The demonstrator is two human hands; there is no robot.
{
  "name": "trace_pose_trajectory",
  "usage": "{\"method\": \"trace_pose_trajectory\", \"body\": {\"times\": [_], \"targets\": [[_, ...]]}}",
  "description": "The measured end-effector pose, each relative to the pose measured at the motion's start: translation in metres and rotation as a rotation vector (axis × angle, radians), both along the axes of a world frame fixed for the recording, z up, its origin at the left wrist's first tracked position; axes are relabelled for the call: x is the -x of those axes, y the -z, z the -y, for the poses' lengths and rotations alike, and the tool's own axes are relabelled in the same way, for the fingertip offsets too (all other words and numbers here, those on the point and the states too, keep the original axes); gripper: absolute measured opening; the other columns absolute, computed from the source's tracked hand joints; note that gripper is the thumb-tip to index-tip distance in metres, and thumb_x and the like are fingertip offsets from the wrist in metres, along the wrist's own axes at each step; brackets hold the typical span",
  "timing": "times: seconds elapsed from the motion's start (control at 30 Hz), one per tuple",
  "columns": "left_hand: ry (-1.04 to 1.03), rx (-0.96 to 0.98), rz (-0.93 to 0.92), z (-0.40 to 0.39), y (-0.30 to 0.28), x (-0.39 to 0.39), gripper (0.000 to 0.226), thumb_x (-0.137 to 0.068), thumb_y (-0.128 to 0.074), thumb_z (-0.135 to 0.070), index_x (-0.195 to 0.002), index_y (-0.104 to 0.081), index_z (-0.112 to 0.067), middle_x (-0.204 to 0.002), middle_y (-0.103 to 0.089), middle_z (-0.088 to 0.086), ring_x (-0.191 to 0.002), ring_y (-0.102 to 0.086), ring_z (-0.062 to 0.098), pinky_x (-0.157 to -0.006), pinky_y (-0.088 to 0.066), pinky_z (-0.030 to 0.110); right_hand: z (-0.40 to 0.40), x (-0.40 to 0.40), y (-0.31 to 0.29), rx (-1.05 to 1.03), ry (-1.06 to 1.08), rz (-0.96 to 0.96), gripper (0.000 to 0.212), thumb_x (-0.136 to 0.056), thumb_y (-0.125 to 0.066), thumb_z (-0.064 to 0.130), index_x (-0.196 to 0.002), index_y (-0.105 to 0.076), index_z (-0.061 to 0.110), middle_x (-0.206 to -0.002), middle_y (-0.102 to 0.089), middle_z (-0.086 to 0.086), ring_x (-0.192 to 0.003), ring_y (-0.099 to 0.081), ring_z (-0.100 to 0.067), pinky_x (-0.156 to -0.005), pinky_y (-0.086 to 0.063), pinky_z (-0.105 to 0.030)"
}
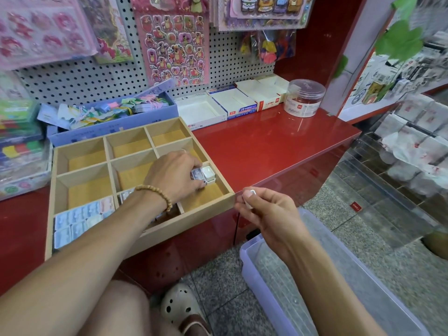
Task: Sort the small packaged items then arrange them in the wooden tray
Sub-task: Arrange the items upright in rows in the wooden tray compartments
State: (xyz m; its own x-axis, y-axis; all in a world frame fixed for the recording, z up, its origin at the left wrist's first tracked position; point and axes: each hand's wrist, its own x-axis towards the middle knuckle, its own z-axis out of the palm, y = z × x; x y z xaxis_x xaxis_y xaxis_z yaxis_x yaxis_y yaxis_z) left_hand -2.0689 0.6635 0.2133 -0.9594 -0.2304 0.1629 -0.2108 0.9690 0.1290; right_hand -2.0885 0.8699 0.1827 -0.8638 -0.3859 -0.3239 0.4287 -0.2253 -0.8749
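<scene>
A wooden tray (206,209) with several compartments sits on the red counter. My left hand (174,173) reaches into its right-hand compartment and grips a small clear-wrapped packet (196,175) next to a white packet (208,174) standing there. My right hand (266,209) hovers just right of the tray's front corner and pinches another small white packet (249,194) between thumb and fingers. Several small packets (80,219) lie in rows in the front left compartment. More packets (127,194) show behind my left wrist, partly hidden.
A clear plastic bin (339,275) stands on the floor under my right arm. Behind the tray are a blue box of coloured items (114,115), open white cardboard boxes (218,107) and a clear round jar (304,98). Sticker sheets hang on the pegboard (84,78).
</scene>
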Motion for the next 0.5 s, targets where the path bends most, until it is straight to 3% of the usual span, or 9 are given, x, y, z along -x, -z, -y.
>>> {"method": "trace_pose_trajectory", "body": {"times": [0.1, 0.2, 0.3, 0.5], "targets": [[0.022, 0.019, 0.008, -0.0029, 0.002, 0.0007, 0.044, -0.082, -0.071, -0.047, -0.12, -0.066, -0.024, -0.099, -0.056, -0.004, -0.097, -0.055, 0.017, -0.071, -0.04, 0.027, -0.0028, -0.0006, 0.0035, -0.137, -0.02, -0.092, 0.007, -0.091, -0.07, 0.016, -0.094, -0.073, 0.01, -0.08, -0.07, -0.008, -0.07, -0.064, -0.018, -0.057, -0.052, -0.025], [0.026, 0.013, 0.011, -0.0034, 0.002, 0.0016, 0.052, -0.08, -0.071, -0.051, -0.124, -0.064, -0.024, -0.096, -0.051, -0.006, -0.095, -0.052, 0.016, -0.071, -0.038, 0.026, -0.0033, -0.0009, 0.0063, -0.141, 0.007, -0.095, 0.006, -0.086, -0.076, 0.019, -0.09, -0.078, 0.015, -0.085, -0.058, -0.017, -0.07, -0.053, -0.027, -0.059, -0.046, -0.033], [0.004, -0.016, -0.014, -0.0009, 0.0013, 0.0007, 0.051, -0.076, -0.074, -0.054, -0.117, -0.067, -0.023, -0.098, -0.054, -0.006, -0.091, -0.049, 0.013, -0.071, -0.04, 0.027, -0.0048, 0.0, 0.0088, -0.127, 0.029, -0.063, 0.006, -0.088, -0.073, 0.014, -0.092, -0.077, 0.012, -0.079, -0.058, -0.011, -0.056, -0.048, -0.011, -0.052, -0.043, -0.026], [0.008, -0.003, -0.005, 0.0045, 0.0053, -0.0005, 0.027, -0.083, -0.07, -0.044, -0.103, -0.073, -0.026, -0.088, -0.055, -0.008, -0.085, -0.049, 0.011, -0.068, -0.041, 0.026, -0.0076, 0.0009, 0.0052, -0.113, 0.033, -0.025, 0.011, -0.093, -0.065, 0.004, -0.102, -0.069, -0.002, -0.071, -0.064, -0.006, -0.057, -0.056, -0.011, -0.053, -0.05, -0.02]]}}
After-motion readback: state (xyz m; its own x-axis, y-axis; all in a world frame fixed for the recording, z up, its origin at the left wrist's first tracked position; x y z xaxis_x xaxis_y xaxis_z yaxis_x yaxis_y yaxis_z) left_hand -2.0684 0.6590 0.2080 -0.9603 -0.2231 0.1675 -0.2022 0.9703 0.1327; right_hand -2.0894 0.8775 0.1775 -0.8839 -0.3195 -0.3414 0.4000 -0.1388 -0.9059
